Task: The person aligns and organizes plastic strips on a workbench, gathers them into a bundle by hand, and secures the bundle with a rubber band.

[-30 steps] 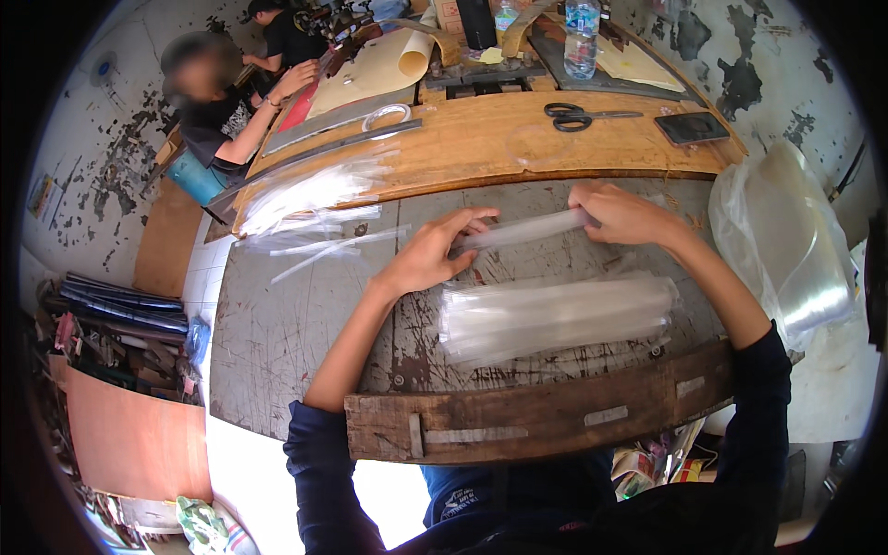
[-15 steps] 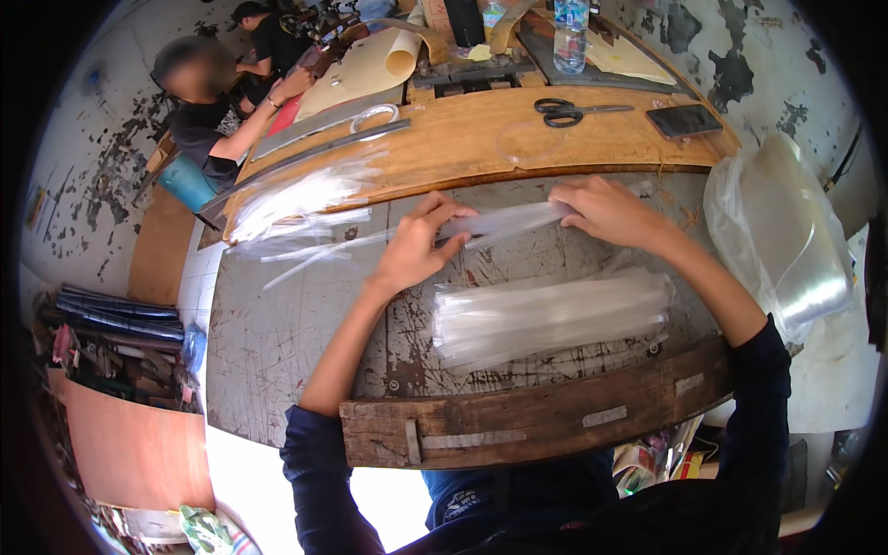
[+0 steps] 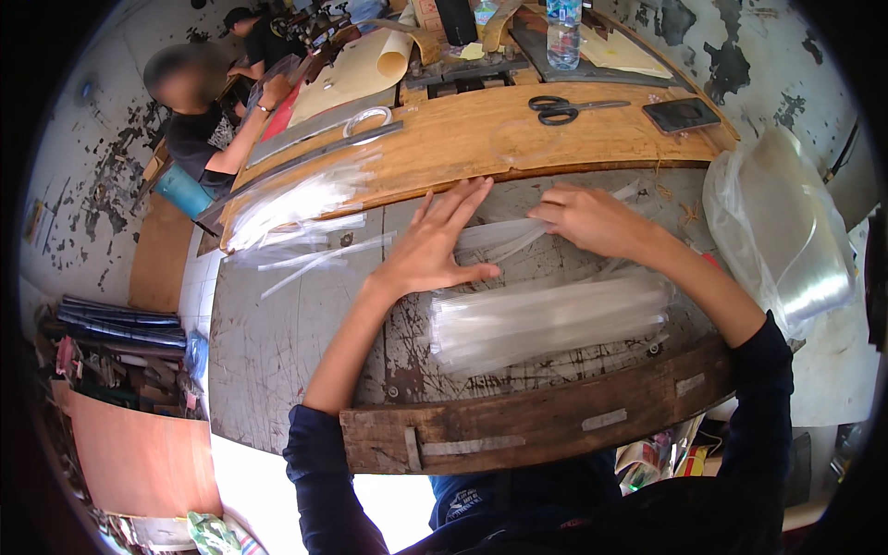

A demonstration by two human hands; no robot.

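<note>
Clear plastic strips stretch between my hands over the scratched grey tabletop. My right hand is closed, pinching their right end with thumb and fingers. My left hand is spread with its fingers apart, its palm over the strips' left end; whether it touches them is hidden. Just nearer to me lies a thick bundle of clear plastic strips, side by side. To the left of my left hand, a loose heap of similar strips straddles the wooden board's edge, several strips lying askew.
A dark wooden beam edges the table near me. Scissors, a phone, a tape roll and a water bottle stand or lie on the far wooden board. Clear plastic sheeting is at right. Two people sit far left.
My left hand has let go of the strips and spread its fingers. My right hand has shifted slightly left and nearer, still pinching them.
</note>
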